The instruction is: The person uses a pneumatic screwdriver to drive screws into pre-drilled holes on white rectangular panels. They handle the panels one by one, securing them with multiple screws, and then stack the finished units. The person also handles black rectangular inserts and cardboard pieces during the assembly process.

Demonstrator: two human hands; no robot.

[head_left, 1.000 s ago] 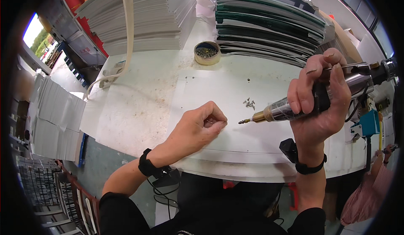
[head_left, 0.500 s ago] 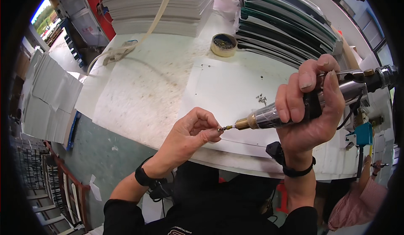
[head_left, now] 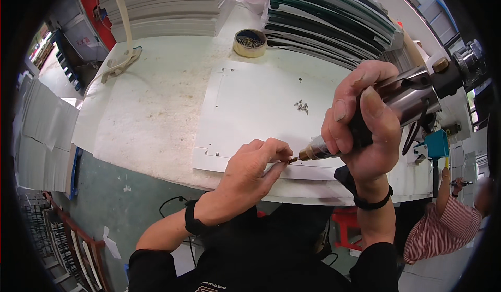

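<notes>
My right hand (head_left: 362, 122) grips a metal powered screwdriver (head_left: 402, 101) whose brass tip (head_left: 308, 152) points left, down at the near edge of a white flat panel (head_left: 255, 109) on the workbench. My left hand (head_left: 250, 174) pinches a small screw (head_left: 290, 160) against the driver's bit, fingers closed around it. A few loose screws (head_left: 301, 105) lie on the panel's middle.
A round tin of screws (head_left: 249, 43) stands at the back of the bench. Stacks of white panels (head_left: 167, 4) and dark-edged panels (head_left: 334, 20) lie behind. A cream strap (head_left: 120, 46) hangs at left. Another person in a striped shirt (head_left: 443, 224) stands at right.
My view has closed in on the panel. My left hand has come to the driver tip and holds a screw there; the driver has swung down toward the panel's near edge.
</notes>
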